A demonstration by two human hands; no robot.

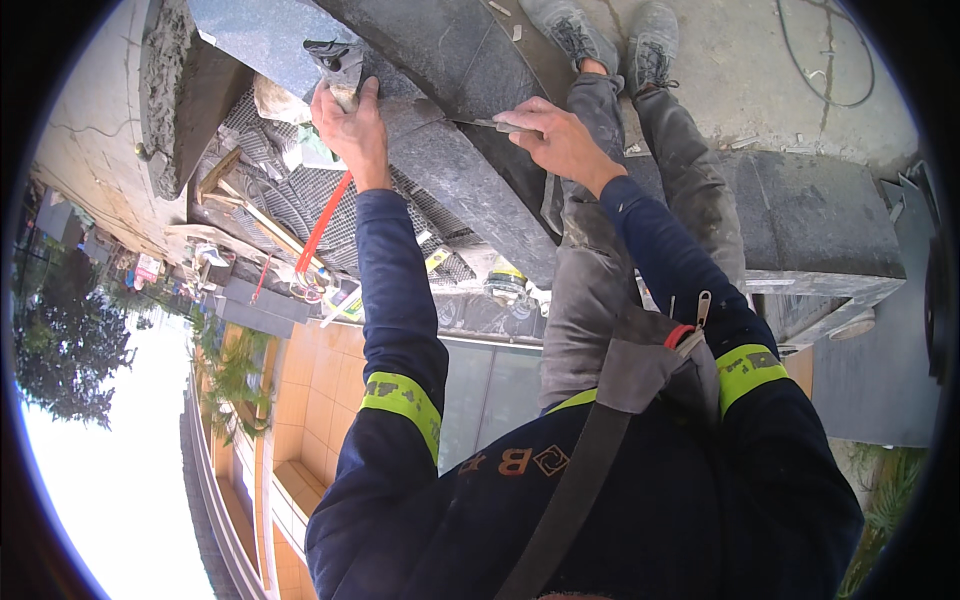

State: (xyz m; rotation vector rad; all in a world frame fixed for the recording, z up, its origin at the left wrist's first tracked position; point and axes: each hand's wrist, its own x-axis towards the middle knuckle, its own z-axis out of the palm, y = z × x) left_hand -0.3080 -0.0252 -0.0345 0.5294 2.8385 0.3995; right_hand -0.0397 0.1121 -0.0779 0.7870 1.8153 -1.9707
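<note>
My left hand (350,125) is closed around a small tool (345,72) with a wide grey end, which carries a dark lump like paste; its exact kind is unclear. Pinched in my right hand (560,140) is a thin, flat-bladed putty knife (484,122). Its blade points left, to the edge of a grey stone slab (440,165), where a dark patch shows. The slab runs diagonally below and between both hands. Beyond it lies a darker stone slab (470,50).
Left of the slab are black mesh sheeting (330,200), wood strips (270,235) and a red strap (325,222). More dark stone blocks (810,215) stand at the right. My shoes (655,45) are on a dusty concrete floor (770,90), with a cable (790,60) at the far right.
</note>
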